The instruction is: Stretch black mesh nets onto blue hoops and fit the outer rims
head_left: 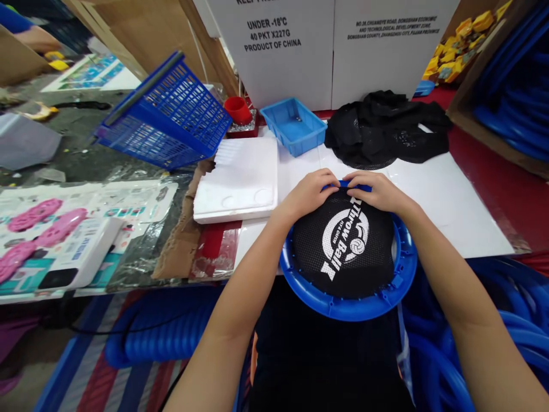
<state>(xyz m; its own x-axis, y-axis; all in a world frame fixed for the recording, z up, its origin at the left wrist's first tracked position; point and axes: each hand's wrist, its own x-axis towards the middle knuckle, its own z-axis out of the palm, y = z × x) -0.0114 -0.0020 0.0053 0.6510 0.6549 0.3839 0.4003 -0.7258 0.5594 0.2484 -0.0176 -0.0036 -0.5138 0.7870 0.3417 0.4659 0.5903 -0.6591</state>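
A round blue plastic ring (pixel 338 310) rests at the table's front edge, tilted over my lap. Black mesh fabric (pixel 309 243) printed with "Throw Ball" lies across the ring's opening. At the far rim, my left hand (pixel 315 191) has its fingers bent and pressed on the mesh edge. Close beside it, my right hand (pixel 375 191) pinches the same edge, thumb and fingers together. The two hands nearly meet at the top of the ring. On the right, part of the rim stays uncovered by the mesh.
Behind the ring lie a pile of black mesh pieces (pixel 381 129) and a light blue tray (pixel 295 127). White foam (pixel 240 177) and a tilted blue basket (pixel 171 114) are to the left. Blue rings (pixel 514 86) fill a carton at right; more lie below the table.
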